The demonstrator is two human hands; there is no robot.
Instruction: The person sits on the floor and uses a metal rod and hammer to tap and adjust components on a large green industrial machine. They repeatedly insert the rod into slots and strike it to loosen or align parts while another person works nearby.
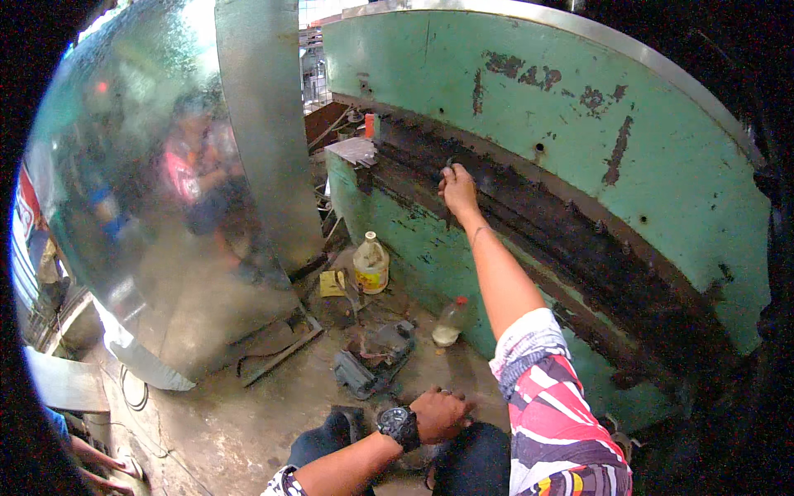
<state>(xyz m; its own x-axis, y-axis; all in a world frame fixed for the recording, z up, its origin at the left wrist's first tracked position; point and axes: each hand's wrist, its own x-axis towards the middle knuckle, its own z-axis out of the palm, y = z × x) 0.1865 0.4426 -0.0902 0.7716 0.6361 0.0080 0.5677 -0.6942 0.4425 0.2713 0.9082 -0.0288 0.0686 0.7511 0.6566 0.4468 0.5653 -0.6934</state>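
My right hand (457, 190) reaches up to the dark, greasy slot of a large green machine (413, 70). Its fingers are closed in a pinch, and a small dark tip shows above them; I cannot make out what it is. Lower down, my left hand (438, 415), with a black watch (399, 427) on its wrist, hovers or rests by my knees (471, 459). Its fingers are blurred and partly hidden, so their grip does not show. Along the slot's edges the green paint is worn and blackened.
On the floor stand a jug with a yellow label (370, 266) and a clear red-capped bottle (449, 324). Beside them lie a grey tool-like object (364, 372) and a yellow piece (332, 283). A large curved shiny metal sheet (165, 207) rises at left. Another person's feet (124, 467) show lower left.
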